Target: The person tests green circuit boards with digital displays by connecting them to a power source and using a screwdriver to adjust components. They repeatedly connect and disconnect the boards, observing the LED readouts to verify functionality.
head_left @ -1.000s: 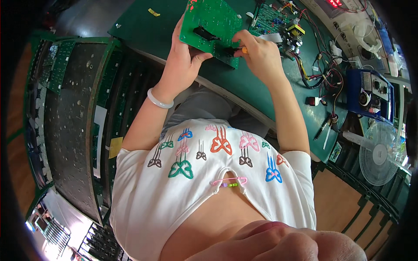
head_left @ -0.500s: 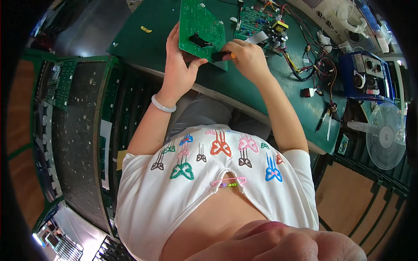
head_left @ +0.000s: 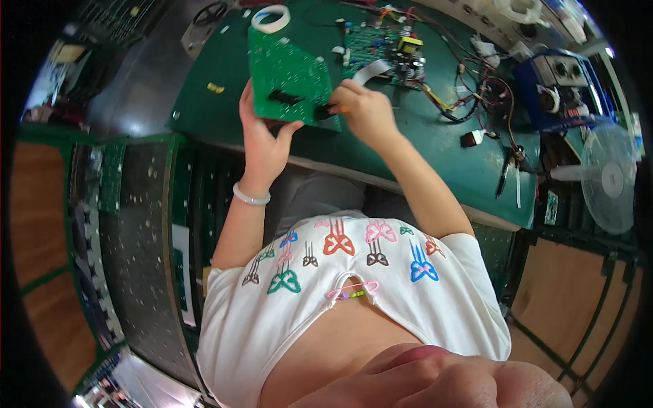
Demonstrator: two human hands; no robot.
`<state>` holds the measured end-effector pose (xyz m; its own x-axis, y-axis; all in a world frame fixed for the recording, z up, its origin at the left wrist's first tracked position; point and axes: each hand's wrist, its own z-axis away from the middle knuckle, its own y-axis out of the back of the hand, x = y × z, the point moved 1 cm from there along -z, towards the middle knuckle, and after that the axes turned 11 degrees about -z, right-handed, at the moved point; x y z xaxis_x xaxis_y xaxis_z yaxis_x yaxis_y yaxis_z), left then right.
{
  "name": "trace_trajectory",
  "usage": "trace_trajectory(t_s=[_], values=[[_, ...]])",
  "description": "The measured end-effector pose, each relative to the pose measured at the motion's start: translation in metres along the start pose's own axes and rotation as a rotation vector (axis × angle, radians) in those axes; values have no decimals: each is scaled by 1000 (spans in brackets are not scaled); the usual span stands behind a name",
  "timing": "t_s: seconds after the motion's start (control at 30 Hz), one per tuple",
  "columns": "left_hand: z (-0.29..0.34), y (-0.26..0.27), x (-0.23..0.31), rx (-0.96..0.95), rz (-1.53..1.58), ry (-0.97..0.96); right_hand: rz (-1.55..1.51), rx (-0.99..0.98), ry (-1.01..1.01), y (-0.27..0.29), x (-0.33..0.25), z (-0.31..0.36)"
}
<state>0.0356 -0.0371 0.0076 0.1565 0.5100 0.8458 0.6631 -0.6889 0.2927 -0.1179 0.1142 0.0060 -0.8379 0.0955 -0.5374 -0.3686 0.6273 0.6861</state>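
My left hand [head_left: 266, 146] is closed on the lower left edge of a green circuit board [head_left: 292, 64], which it holds up and tilted over the bench. A black connector [head_left: 286, 97] stands out from the board's face. My right hand [head_left: 369, 114] is closed, pinching a small black part [head_left: 322, 111] against the board's lower right corner. Something orange shows at these fingertips; the part's exact kind is unclear. Just behind the right hand, a grey ribbon cable [head_left: 373, 70] curves toward a second, populated circuit board [head_left: 367, 44] lying on the bench.
A white tape roll [head_left: 271, 19] and a yellow scrap [head_left: 215, 88] are on the green bench [head_left: 435, 160]. Tangled wires [head_left: 486, 92], a blue-framed device [head_left: 561, 88] and a fan [head_left: 609, 180] stand right. A rack [head_left: 139, 251] stands left.
The whole view has shifted, bringing the tape roll into sight past the held board. Both hands keep their grip, with the black part still at the board's lower right corner.
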Motion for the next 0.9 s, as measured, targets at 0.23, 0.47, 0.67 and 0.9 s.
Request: trace_trajectory(t_s=[0.23,0.47,0.67,0.9], values=[[-3,-5,-9,20,-7,-51,102,-4,-46,-1,-1,3],[-16,11,84,158,-480,-291,-350,-130,57,39,-10,-4],[-51,0,73,177,-654,-250,-578,-255,-116,37,4,-6],[-104,-12,-19,23,-653,16,-205,129,-94,30,16,10]])
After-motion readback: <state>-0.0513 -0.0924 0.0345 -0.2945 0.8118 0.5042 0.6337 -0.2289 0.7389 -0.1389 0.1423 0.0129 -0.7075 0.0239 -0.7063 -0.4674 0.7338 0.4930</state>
